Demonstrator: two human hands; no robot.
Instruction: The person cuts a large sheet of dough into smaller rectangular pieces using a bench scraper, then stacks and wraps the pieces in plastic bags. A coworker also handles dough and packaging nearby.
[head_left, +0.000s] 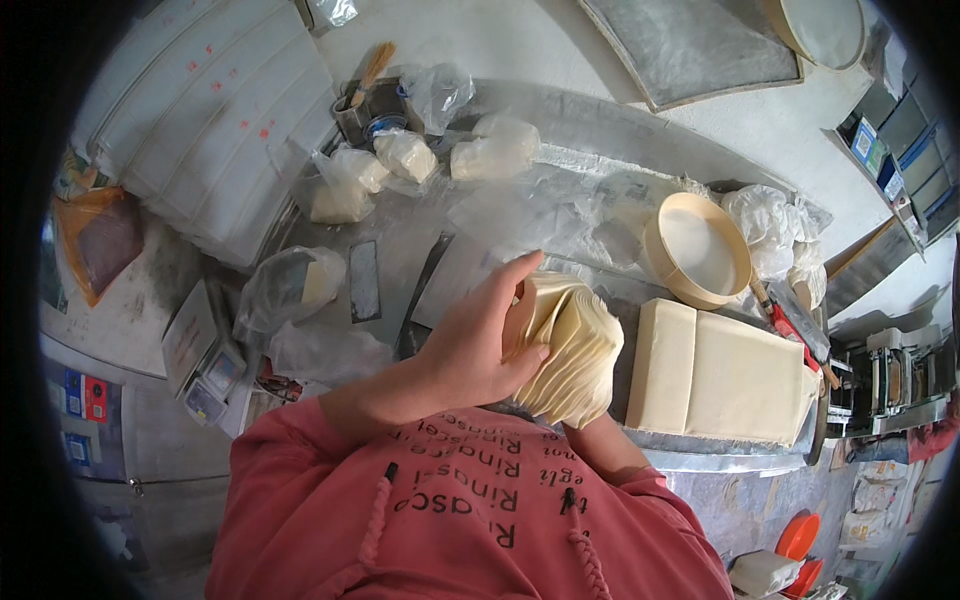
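Note:
In front of my chest my left hand (484, 337) grips a thick stack of thin, pale yellow dough sheets (577, 352) from the side. Its thumb presses the face of the stack, and another finger reaches up past the top corner. The sheets fan apart along their edges. Behind and below the stack my right hand is hidden; only its forearm shows. To the right, a large folded block of dough sheets (735, 375) lies on the worktop, with a round sieve (705, 251) just beyond it.
A long knife with a red part (795, 334) lies right of the block. Bagged dough pieces (341, 187) and a pot with a straw brush (373, 71) are at the back left. Nearer are a flat metal plate (365, 281), an open plastic bag (289, 292) and a scale (210, 382).

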